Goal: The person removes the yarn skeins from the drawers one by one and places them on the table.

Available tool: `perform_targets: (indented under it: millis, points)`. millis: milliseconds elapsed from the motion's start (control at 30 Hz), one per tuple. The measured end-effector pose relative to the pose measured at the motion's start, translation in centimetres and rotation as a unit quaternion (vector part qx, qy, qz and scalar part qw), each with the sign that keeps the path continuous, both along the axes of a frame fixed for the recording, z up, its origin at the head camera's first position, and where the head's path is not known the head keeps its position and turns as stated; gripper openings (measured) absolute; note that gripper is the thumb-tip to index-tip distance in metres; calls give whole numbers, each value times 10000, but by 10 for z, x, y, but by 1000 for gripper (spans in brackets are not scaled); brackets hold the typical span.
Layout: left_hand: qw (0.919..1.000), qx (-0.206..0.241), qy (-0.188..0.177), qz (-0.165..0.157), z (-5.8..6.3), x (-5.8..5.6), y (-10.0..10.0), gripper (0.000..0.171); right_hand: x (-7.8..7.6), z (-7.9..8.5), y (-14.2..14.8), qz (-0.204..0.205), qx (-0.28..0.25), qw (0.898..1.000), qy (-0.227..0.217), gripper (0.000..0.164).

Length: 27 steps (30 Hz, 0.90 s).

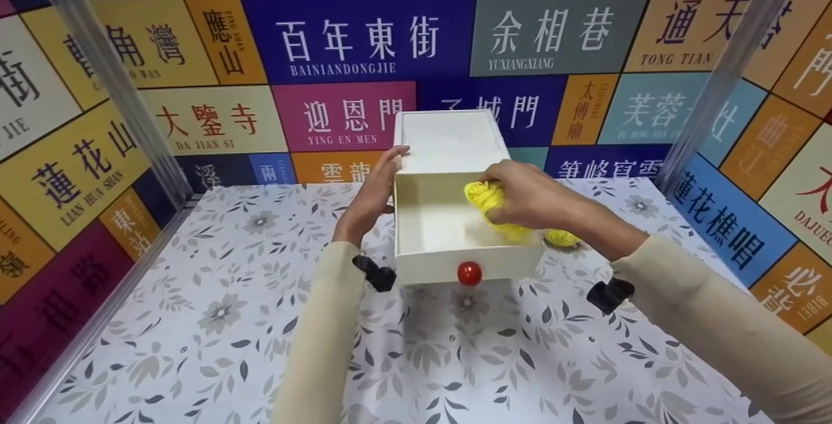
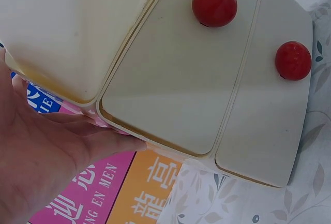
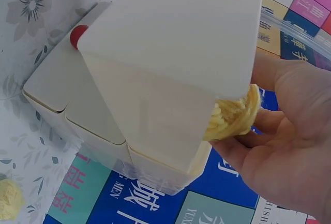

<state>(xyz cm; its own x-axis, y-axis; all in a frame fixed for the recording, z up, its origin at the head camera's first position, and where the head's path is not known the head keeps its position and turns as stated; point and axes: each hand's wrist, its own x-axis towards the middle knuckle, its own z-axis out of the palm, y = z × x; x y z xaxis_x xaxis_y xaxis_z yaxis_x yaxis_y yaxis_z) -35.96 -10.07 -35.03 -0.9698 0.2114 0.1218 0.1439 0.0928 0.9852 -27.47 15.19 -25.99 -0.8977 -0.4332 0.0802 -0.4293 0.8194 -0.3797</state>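
The right hand (image 1: pixel 530 198), right of centre in the head view, pinches a yellow yarn bundle (image 1: pixel 486 198) between thumb and fingers, over the right part of the open drawer (image 1: pixel 432 268). The left hand (image 1: pixel 372 196), near the centre, stands well apart from it, its fingers extended against the left side of the white cabinet (image 1: pixel 452 141). The drawer juts out toward the bottom of the frame, a red knob (image 1: pixel 469 273) on its front. In the left wrist view, two closed drawer fronts (image 2: pixel 170 74) carry red knobs too. A second yellow bundle (image 1: pixel 562 237) lies just right of the drawer, on the leaf-patterned tabletop (image 1: pixel 214 359). Coloured sign panels (image 1: pixel 357 37) fill the upper frame.
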Motion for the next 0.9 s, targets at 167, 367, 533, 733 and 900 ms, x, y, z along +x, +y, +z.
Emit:
perform_targets:
  millis: [167,367,533,733,900]
  points:
    - [10000,-5,-18,-2,1,1,1,43,3,5,7,-387,-429,9983,35,57]
    - [10000,-7,22,-31,1,1,0,43,7,11,20,-619,-1031,9927,87,51]
    - [9999,40,64,-68,2,1,-1,43,10,16,32,-773,-1535,9848,240,51]
    - [9999,103,50,-120,1,1,-1,43,13,18,45,-705,-1898,9792,157,54]
    - [9999,102,50,-112,1,2,-1,42,14,19,55,-861,-2040,9749,248,58]
